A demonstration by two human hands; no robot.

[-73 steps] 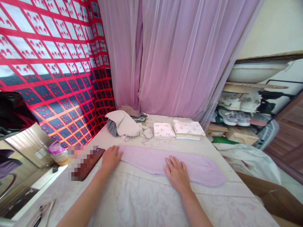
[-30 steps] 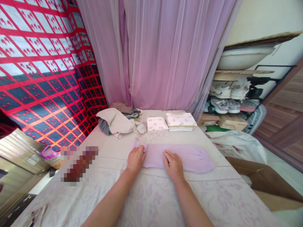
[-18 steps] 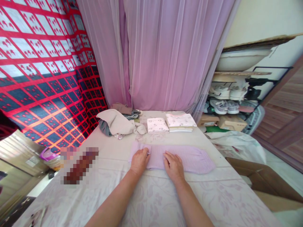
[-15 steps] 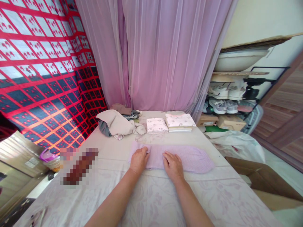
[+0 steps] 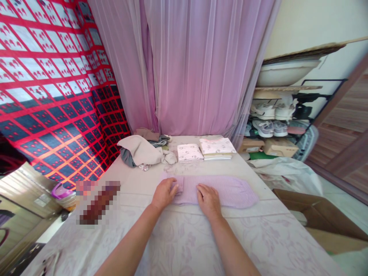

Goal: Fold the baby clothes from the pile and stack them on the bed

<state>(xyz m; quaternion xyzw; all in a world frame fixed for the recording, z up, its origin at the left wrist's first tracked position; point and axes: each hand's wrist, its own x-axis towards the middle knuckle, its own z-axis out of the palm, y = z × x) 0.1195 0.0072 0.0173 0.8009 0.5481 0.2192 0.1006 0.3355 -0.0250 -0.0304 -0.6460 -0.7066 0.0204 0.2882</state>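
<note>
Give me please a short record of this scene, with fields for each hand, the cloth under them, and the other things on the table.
left hand: on the folded left end of the lilac knit garment, fingers curled at the fold
right hand: flat on the garment's middle
lilac knit garment: long strip lying across the table
behind it: loose beige and grey clothes; two folded printed cloths
right of table: cardboard box, shoe rack
</note>
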